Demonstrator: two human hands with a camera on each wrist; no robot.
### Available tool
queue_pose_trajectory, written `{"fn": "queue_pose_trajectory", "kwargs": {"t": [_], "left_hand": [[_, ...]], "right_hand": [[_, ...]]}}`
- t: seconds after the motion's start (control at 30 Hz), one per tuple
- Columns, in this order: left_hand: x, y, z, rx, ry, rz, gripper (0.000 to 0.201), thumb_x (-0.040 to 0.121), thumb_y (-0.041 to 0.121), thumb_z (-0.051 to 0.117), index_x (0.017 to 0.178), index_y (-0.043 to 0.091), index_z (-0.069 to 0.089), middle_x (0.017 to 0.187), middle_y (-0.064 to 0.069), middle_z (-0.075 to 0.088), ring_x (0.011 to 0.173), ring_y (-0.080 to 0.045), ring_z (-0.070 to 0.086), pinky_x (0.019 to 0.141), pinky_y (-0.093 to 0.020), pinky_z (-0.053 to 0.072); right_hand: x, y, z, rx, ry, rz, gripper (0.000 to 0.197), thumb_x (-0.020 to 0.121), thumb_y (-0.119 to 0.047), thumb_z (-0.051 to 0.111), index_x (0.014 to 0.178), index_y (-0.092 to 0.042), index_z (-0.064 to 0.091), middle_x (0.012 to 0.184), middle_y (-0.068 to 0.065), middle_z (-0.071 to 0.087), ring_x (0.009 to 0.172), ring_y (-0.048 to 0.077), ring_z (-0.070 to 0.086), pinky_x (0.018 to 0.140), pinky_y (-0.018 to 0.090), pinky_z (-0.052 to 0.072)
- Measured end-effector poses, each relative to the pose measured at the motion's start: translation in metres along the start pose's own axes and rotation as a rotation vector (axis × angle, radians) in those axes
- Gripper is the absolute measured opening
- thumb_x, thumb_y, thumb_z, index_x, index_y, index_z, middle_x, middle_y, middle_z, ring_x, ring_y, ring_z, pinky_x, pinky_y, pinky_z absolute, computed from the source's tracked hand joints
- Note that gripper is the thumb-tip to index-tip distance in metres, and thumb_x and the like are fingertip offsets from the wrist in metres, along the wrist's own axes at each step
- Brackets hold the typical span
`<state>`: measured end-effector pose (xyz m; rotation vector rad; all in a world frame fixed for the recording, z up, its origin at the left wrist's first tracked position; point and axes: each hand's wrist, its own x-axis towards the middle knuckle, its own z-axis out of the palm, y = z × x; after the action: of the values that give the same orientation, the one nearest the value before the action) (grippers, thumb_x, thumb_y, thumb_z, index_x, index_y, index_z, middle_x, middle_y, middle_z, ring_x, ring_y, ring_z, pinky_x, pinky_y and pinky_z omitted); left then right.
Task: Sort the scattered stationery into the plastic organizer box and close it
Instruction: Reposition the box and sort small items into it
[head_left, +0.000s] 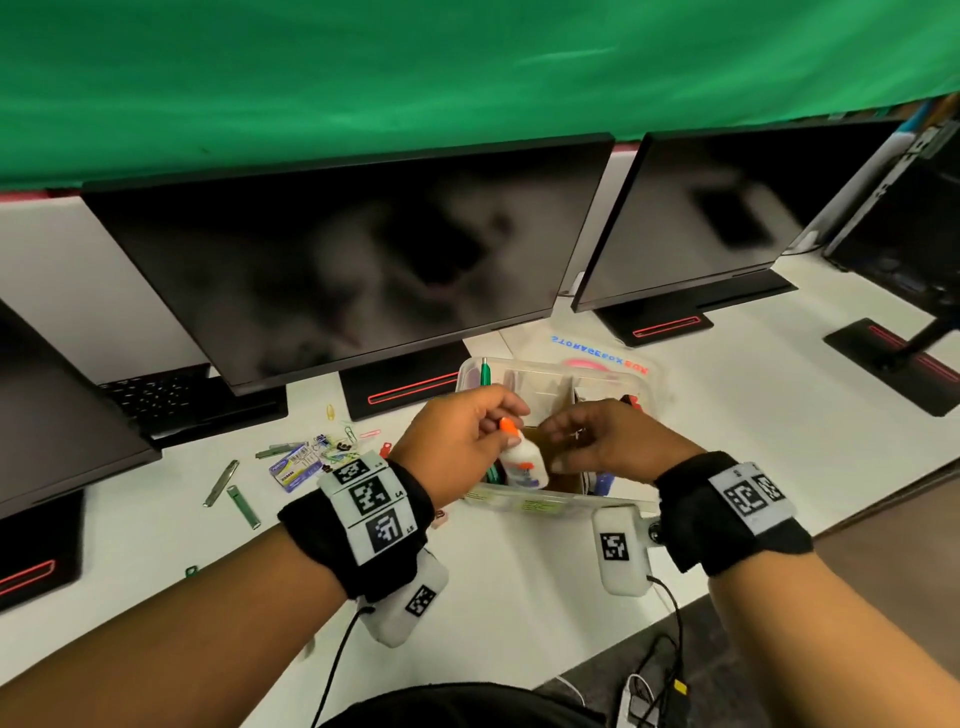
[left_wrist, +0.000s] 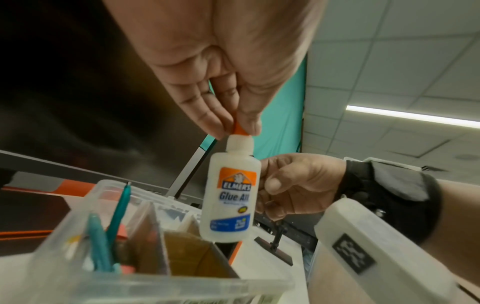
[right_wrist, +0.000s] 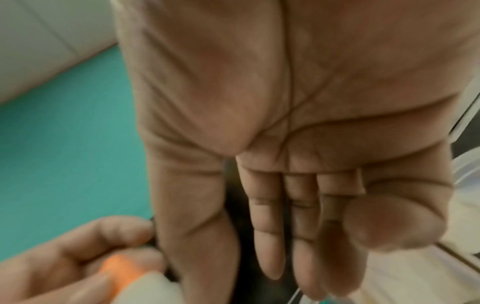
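Note:
My left hand (head_left: 501, 422) pinches the orange cap of a white glue bottle (head_left: 522, 462) and holds it upright over the clear plastic organizer box (head_left: 519, 504). From the left wrist the bottle (left_wrist: 230, 197) hangs from my fingertips (left_wrist: 221, 125) just above a cardboard-walled compartment of the box (left_wrist: 130, 286). Green pens (left_wrist: 119, 207) stand in the left compartment. My right hand (head_left: 571, 431) hovers beside the bottle over the box, fingers relaxed and holding nothing; its palm and straight fingers (right_wrist: 267, 236) fill the right wrist view. The box's clear lid (head_left: 602, 358) lies open behind it.
Scattered stationery lies left of the box: a blue staples box (head_left: 293, 467), paper clips (head_left: 349, 431) and green metal pieces (head_left: 243, 506). Dark monitors (head_left: 337, 270) on stands (head_left: 405, 387) line the back of the white desk (head_left: 519, 597). Cables hang off its front edge.

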<state>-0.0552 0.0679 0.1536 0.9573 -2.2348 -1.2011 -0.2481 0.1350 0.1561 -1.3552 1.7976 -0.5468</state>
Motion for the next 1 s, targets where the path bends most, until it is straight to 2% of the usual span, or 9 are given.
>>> {"fn": "queue_pose_trajectory", "kwargs": {"t": [0.1,0.2,0.27,0.4,0.53,0.67,0.77,0.87,1.0], "left_hand": [[0.008,0.008,0.009,-0.064,0.042,0.030,0.022,0.083,0.007,0.066,0.095,0.026,0.066,0.082,0.015,0.062,0.082,-0.010,0.062,0.079,-0.020,0.053],[0.012,0.010,0.017,-0.108,0.010,0.019,0.020,0.084,0.006,0.065,0.100,0.019,0.066,0.085,0.008,0.064,0.085,-0.015,0.065,0.081,-0.031,0.058],[0.014,0.007,0.021,-0.106,0.001,0.010,0.023,0.086,0.008,0.063,0.107,0.018,0.064,0.093,0.007,0.064,0.088,-0.015,0.066,0.083,-0.035,0.058],[0.017,-0.012,0.019,0.252,-0.097,-0.035,0.025,0.089,0.018,0.061,0.113,0.026,0.061,0.108,0.006,0.063,0.089,-0.009,0.057,0.079,-0.018,0.044],[0.015,-0.041,0.019,0.567,-0.262,-0.081,0.022,0.089,0.023,0.059,0.110,0.030,0.063,0.119,0.007,0.061,0.107,-0.014,0.056,0.082,-0.022,0.040],[0.015,-0.056,0.020,0.701,-0.346,-0.126,0.024,0.091,0.024,0.052,0.111,0.031,0.064,0.115,0.005,0.066,0.106,-0.019,0.059,0.084,-0.028,0.046],[0.017,-0.062,0.021,0.710,-0.359,-0.132,0.022,0.091,0.024,0.052,0.108,0.029,0.066,0.108,0.005,0.068,0.100,-0.018,0.061,0.077,-0.025,0.044],[0.019,-0.064,0.021,0.711,-0.358,-0.137,0.022,0.091,0.023,0.053,0.108,0.028,0.066,0.106,0.006,0.068,0.099,-0.016,0.060,0.076,-0.022,0.041],[0.018,-0.065,0.022,0.694,-0.360,-0.140,0.020,0.091,0.026,0.054,0.107,0.028,0.066,0.108,0.005,0.068,0.101,-0.018,0.060,0.078,-0.024,0.042]], "right_hand": [[-0.007,-0.010,0.014,-0.021,-0.014,-0.058,0.027,0.072,-0.017,0.079,0.097,-0.019,0.069,0.061,-0.019,0.066,0.056,-0.008,0.058,0.059,0.009,0.045],[-0.005,-0.003,0.022,-0.079,0.077,-0.080,0.019,0.074,-0.020,0.078,0.091,-0.018,0.071,0.076,-0.002,0.070,0.065,0.006,0.061,0.067,0.027,0.051],[-0.006,0.007,0.016,-0.138,0.102,-0.052,0.013,0.077,-0.022,0.075,0.087,-0.019,0.068,0.073,-0.004,0.064,0.064,0.009,0.058,0.063,0.022,0.047],[-0.007,0.031,-0.010,-0.113,0.369,0.068,0.020,0.079,-0.015,0.069,0.089,-0.020,0.053,0.078,-0.002,0.060,0.072,0.023,0.058,0.060,0.025,0.041],[-0.003,0.055,-0.019,-0.208,0.577,0.196,0.021,0.086,-0.019,0.059,0.099,-0.016,0.043,0.077,0.007,0.056,0.069,0.027,0.051,0.063,0.027,0.035],[0.011,0.065,-0.018,-0.316,0.463,0.403,0.013,0.083,-0.013,0.056,0.093,-0.009,0.050,0.081,0.008,0.055,0.071,0.028,0.058,0.060,0.026,0.042],[0.022,0.065,-0.016,-0.431,0.241,0.536,0.025,0.074,-0.010,0.069,0.095,-0.003,0.058,0.088,0.010,0.061,0.087,0.030,0.065,0.070,0.030,0.051],[0.030,0.068,-0.011,-0.593,0.141,0.533,0.033,0.081,-0.019,0.063,0.111,-0.007,0.061,0.113,0.013,0.064,0.105,0.031,0.062,0.086,0.037,0.053],[0.042,0.067,-0.001,-0.821,0.034,0.580,0.041,0.084,-0.024,0.064,0.121,-0.008,0.055,0.120,0.010,0.062,0.108,0.027,0.061,0.083,0.034,0.051]]}}
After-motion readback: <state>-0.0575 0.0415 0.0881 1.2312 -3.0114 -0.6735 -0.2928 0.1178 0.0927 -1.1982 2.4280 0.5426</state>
